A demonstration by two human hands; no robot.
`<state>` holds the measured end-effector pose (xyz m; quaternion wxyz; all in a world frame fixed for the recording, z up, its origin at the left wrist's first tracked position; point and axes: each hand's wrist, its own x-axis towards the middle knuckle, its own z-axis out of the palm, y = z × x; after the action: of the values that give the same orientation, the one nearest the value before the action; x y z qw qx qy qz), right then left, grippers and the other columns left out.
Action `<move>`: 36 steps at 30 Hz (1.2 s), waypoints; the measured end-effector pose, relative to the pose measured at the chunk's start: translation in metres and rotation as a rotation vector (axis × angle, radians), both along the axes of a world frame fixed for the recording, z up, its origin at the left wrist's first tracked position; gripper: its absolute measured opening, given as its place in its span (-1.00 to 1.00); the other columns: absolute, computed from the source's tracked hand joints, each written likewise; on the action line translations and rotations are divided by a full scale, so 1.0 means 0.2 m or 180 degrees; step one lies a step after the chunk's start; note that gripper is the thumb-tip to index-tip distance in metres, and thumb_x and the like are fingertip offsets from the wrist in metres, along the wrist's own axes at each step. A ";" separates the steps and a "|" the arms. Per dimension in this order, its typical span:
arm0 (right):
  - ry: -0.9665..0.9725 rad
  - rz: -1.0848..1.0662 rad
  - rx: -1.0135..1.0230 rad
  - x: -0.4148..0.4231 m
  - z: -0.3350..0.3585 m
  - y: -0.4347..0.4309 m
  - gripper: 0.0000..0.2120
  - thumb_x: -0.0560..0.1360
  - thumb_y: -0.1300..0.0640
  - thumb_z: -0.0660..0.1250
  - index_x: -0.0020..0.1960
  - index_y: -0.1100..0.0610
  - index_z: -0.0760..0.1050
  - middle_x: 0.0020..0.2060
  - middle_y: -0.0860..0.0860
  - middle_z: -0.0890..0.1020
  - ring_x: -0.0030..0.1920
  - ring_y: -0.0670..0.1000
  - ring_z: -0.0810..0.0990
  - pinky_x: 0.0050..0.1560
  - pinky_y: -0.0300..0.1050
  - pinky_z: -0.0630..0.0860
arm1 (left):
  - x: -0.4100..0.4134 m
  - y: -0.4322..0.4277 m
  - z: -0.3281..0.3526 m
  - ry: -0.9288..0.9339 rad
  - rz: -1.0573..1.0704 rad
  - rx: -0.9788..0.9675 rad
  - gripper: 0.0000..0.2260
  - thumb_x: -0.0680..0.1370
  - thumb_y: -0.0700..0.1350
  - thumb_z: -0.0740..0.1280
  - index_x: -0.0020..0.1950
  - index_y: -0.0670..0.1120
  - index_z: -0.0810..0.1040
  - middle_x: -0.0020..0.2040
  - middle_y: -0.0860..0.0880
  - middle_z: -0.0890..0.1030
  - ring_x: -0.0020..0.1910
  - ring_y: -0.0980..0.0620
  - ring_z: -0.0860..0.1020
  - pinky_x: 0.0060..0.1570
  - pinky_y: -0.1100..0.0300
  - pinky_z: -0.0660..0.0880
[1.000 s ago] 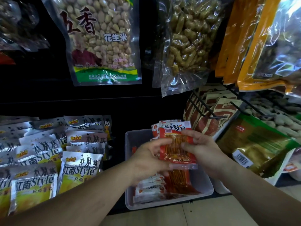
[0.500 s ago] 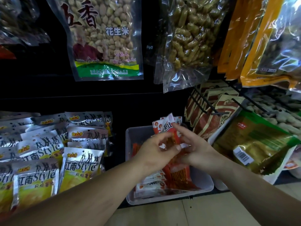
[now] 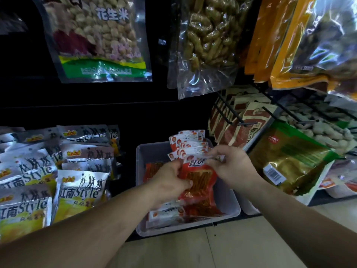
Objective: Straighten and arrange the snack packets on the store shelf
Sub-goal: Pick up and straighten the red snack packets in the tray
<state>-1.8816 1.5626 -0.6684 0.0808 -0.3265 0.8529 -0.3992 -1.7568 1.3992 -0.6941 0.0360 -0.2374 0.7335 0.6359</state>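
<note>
Dim store shelf (image 3: 125,171) carries one clear bin (image 3: 139,190) at its front edge. My left hand (image 3: 170,180) grips the side and my right hand (image 3: 229,167) pinches the top of one red snack packet (image 3: 199,180). It now faces me, no longer edgewise, just before the standing row (image 3: 189,146). Bare bin floor lies right.

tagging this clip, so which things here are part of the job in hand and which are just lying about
In the job: left hand and right hand, both holding a red snack packet; upright row of red packets; clear plastic bin.

Lying about: silver-yellow Style packets; hanging peanut bag; gold-green pouch.
</note>
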 end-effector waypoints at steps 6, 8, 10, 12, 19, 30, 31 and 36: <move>0.0589 0.0693 0.1415 -0.02 -0.03 0.05 -0.81 0.50 0.18 0.34 -0.10 -0.08 0.65 -0.10 -0.14 0.66 -0.09 -0.06 0.62 -0.09 -0.08 0.62 | 0.00 -0.04 -0.06 -0.0492 -0.0137 -0.0328 -0.58 0.51 -0.40 0.33 0.22 0.05 0.58 0.06 0.09 0.63 0.11 0.11 0.60 -0.09 0.30 0.57; 0.0181 0.1265 0.2369 0.00 -0.04 0.07 -0.81 0.53 0.16 0.35 -0.14 -0.08 0.68 -0.18 -0.14 0.66 -0.15 -0.14 0.61 -0.07 -0.25 0.58 | 0.02 -0.05 -0.05 -0.0589 -0.0170 -0.0367 -0.56 0.51 -0.44 0.28 0.17 0.06 0.59 0.09 0.05 0.63 0.15 0.07 0.60 -0.14 0.31 0.51; -0.0719 0.1574 0.2665 0.05 -0.06 0.11 -0.86 0.54 0.14 0.40 -0.10 0.00 0.73 -0.24 -0.15 0.66 -0.19 -0.20 0.59 -0.08 -0.35 0.50 | 0.03 -0.05 -0.04 -0.0673 -0.0252 -0.0418 -0.57 0.52 -0.44 0.29 0.08 0.11 0.58 0.12 0.03 0.63 0.15 0.06 0.59 -0.16 0.32 0.51; -0.1527 0.1201 0.2393 0.07 -0.07 0.14 -0.82 0.51 -0.01 0.45 -0.10 0.08 0.73 -0.29 -0.11 0.67 -0.23 -0.11 0.59 -0.12 -0.19 0.49 | 0.04 -0.05 -0.05 -0.0700 -0.0302 -0.0477 -0.58 0.54 -0.42 0.31 0.03 0.14 0.56 0.13 0.02 0.63 0.11 0.08 0.59 -0.20 0.35 0.49; -0.0080 0.0466 0.1633 -0.02 -0.24 -0.02 -0.65 0.61 0.00 0.36 0.39 -0.09 0.55 0.33 -0.05 0.59 0.24 0.02 0.62 0.21 0.00 0.58 | 0.03 -0.06 -0.10 -0.0563 -0.0194 -0.0818 -0.63 0.51 -0.39 0.38 0.05 0.10 0.57 0.13 0.03 0.59 0.08 0.08 0.57 -0.20 0.37 0.51; 0.1258 0.0544 0.2951 -0.01 -0.30 -0.21 -0.85 0.57 0.14 0.32 0.05 -0.04 0.63 0.02 -0.02 0.63 0.31 0.09 0.43 0.25 -0.05 0.36 | 0.01 -0.14 -0.11 -0.0512 0.0129 -0.0954 -0.69 0.53 -0.27 0.38 0.21 0.03 0.63 0.17 0.07 0.61 0.14 0.08 0.58 0.13 0.26 0.53; 0.1167 0.0518 0.2847 -0.02 -0.30 -0.20 -0.83 0.56 0.18 0.31 -0.07 -0.05 0.61 -0.07 -0.03 0.60 0.24 0.09 0.46 0.16 -0.07 0.37 | 0.01 -0.14 -0.11 -0.0525 0.0137 -0.0906 -0.67 0.52 -0.29 0.37 0.21 0.02 0.63 0.17 0.07 0.60 0.13 0.08 0.58 0.09 0.27 0.54; 0.1131 0.0425 0.2235 -0.03 -0.20 -0.12 -0.74 0.56 0.21 0.28 0.07 -0.07 0.66 -0.10 -0.03 0.67 0.01 0.14 0.67 -0.08 -0.03 0.62 | 0.02 -0.14 -0.08 -0.0393 0.0212 -0.0735 -0.71 0.50 -0.29 0.39 0.15 0.01 0.63 0.08 0.06 0.62 -0.01 0.08 0.60 -0.11 0.30 0.55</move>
<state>-1.8878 1.5385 -0.7083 0.0644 -0.3978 0.9151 -0.0145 -1.7524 1.3719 -0.7100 0.0323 -0.3029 0.7899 0.5322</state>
